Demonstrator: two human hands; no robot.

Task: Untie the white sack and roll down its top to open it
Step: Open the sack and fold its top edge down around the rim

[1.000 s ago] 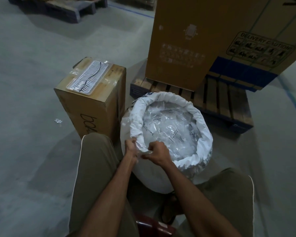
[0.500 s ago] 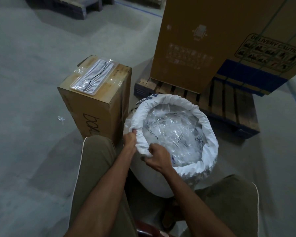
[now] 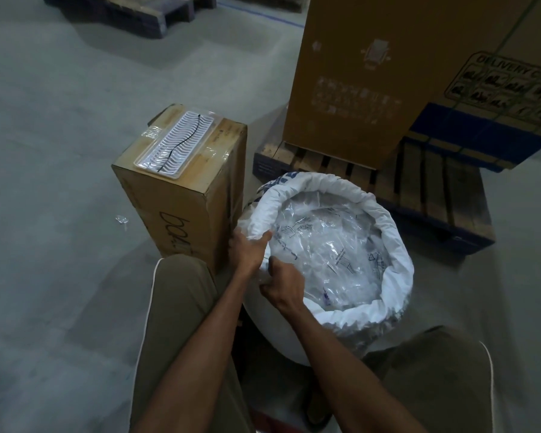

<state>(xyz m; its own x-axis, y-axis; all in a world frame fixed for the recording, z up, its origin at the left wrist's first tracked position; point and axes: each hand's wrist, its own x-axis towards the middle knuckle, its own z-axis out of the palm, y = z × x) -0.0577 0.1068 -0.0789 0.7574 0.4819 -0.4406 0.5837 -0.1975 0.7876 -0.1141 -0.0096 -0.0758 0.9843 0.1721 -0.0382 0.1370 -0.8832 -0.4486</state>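
The white sack (image 3: 397,242) stands on the floor between my knees, its mouth wide open and its top rolled into a thick rim. Clear plastic packets (image 3: 328,248) fill the inside. My left hand (image 3: 247,250) grips the rolled rim at the near left, thumb over the fold. Just to its right, my right hand (image 3: 283,284) pinches the same near edge of the rim with curled fingers.
A cardboard box (image 3: 181,195) with a white ridged tray (image 3: 177,145) on top stands close to the sack's left. Behind the sack a wooden pallet (image 3: 419,179) carries a tall carton (image 3: 372,73). A small plastic scrap (image 3: 121,219) lies on the concrete floor.
Both hands have shifted leftward along the near rim, rolling more of it down. The left hand now sits higher on the left side of the rim.
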